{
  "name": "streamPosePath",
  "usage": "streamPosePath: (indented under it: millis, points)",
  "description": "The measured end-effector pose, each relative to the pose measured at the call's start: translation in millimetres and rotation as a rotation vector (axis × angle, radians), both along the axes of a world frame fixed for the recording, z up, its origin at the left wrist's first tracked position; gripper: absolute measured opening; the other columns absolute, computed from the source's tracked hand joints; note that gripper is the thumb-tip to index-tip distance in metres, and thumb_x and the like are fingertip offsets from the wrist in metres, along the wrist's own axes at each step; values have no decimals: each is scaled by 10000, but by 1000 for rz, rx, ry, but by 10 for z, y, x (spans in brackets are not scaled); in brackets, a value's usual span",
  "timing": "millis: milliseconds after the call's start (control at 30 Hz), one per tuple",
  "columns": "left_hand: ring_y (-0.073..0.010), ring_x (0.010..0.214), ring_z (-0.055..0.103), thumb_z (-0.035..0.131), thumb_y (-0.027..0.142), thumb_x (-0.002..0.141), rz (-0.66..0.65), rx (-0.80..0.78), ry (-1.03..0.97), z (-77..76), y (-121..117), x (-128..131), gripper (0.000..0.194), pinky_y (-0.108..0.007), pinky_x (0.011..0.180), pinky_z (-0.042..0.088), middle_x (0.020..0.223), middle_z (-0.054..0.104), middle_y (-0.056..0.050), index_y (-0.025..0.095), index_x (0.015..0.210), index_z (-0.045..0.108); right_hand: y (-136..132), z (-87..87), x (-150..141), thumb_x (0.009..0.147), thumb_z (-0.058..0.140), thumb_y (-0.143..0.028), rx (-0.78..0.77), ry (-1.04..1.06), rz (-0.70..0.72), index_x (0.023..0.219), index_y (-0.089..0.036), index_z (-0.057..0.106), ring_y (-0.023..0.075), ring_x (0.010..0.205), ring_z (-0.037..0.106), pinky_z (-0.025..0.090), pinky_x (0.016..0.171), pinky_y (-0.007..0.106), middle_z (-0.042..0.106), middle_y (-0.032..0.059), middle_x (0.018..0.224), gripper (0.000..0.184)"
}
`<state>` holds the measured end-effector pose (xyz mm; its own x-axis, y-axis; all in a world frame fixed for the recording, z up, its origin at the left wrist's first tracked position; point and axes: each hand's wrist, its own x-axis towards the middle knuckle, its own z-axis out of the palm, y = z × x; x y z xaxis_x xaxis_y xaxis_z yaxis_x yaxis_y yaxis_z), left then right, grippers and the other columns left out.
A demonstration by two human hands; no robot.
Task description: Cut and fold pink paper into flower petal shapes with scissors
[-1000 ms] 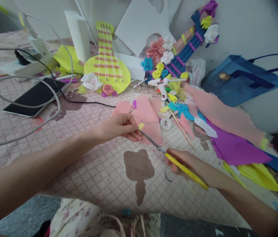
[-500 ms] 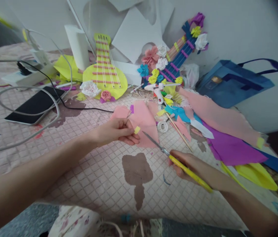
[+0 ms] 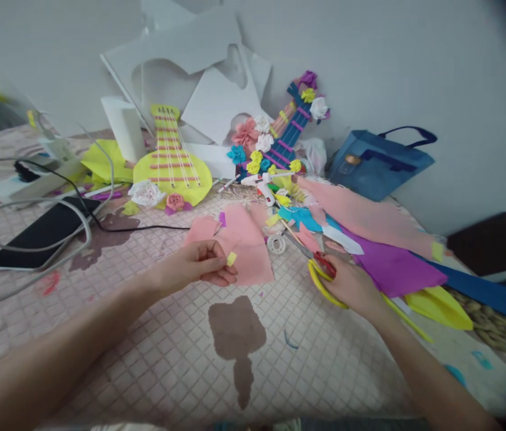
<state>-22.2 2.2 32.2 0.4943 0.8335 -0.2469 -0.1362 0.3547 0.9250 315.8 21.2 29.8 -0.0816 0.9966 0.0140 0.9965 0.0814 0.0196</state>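
Note:
My left hand point(image 3: 201, 268) is closed in a pinch on a small yellow paper piece point(image 3: 231, 258), held just over a pink paper sheet point(image 3: 244, 245). My right hand point(image 3: 350, 284) rests to the right on the quilted surface, its fingers closed on yellow-handled scissors point(image 3: 320, 272). The scissor blades point up and left toward the coloured paper scraps. A small tape roll point(image 3: 276, 243) lies between the two hands.
A yellow paper guitar point(image 3: 172, 161), a blue flowered guitar point(image 3: 280, 140) and a white glue gun point(image 3: 262, 181) stand behind. Purple, pink and yellow sheets point(image 3: 392, 263) lie right, near a blue bag point(image 3: 378, 158). A black tablet point(image 3: 40, 230) and cables lie left.
My right hand has swung the scissors away from the yellow piece, out to the right, and set them down near the scraps. The view has tilted up. My left hand keeps its pinch.

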Motion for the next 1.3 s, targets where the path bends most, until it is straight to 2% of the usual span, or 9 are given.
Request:
streamPosePath:
  millis: [333,433,567,633,800,967,1133,1200,1300]
  points:
    - [-157,774,688,665,320,774,-1,-14,8,-38,0,22,236,-287,726,542,871,716,-88,138,762,514,134,-164,270,764,571,-450,48,42,136,1108,-173,589,297,939,606,443,739,350,662,145,1033,442]
    - [-161,786,684,667,337,767,3,-11,11,-34,-3,19,250,-300,742,539,879,713,-90,139,760,515,163,-73,259,773,564,-455,19,-8,190,983,-176,637,303,950,600,436,738,349,665,148,989,357]
    - [-155,778,680,664,337,769,-6,-9,28,-20,-6,15,256,-288,722,537,884,708,-90,142,764,497,173,156,145,806,507,-497,-31,-76,114,796,-190,622,257,730,634,391,569,297,677,103,802,328]
    - [-144,742,679,654,341,778,-23,-10,55,-15,-8,12,260,-267,681,536,860,707,-82,147,772,480,170,265,43,819,497,-475,-19,-17,108,776,-208,605,223,667,626,362,532,274,678,68,761,292]
    - [-110,557,643,637,380,779,-108,15,157,-21,-25,-1,287,-203,514,485,736,697,-45,159,794,455,171,383,-298,839,497,-428,-40,260,257,811,-224,611,188,679,618,383,575,258,679,22,717,235]
    - [-124,512,631,627,423,768,-175,47,188,-28,-41,-25,311,-206,454,449,701,692,-31,166,811,457,319,368,-514,880,434,-326,9,357,400,857,-201,615,163,654,595,384,581,255,657,22,748,221]
    - [-110,512,625,619,408,780,-239,31,222,-39,-49,-39,291,-197,461,443,697,690,-14,164,816,464,581,296,-558,811,544,-300,66,333,401,957,-190,611,187,754,601,432,673,286,644,57,891,195]
    - [-108,517,627,610,403,788,-275,37,221,-60,-55,-36,278,-190,456,440,706,691,-12,163,817,473,644,209,-575,751,607,-270,20,281,472,1091,-213,579,222,913,588,435,782,323,609,76,1054,346]
    - [-110,531,632,600,396,797,-299,50,216,-94,-65,-27,264,-182,451,435,714,694,-18,164,819,475,687,59,-613,695,627,-198,-20,211,608,1236,-254,492,260,1150,472,349,954,386,524,76,1234,560]
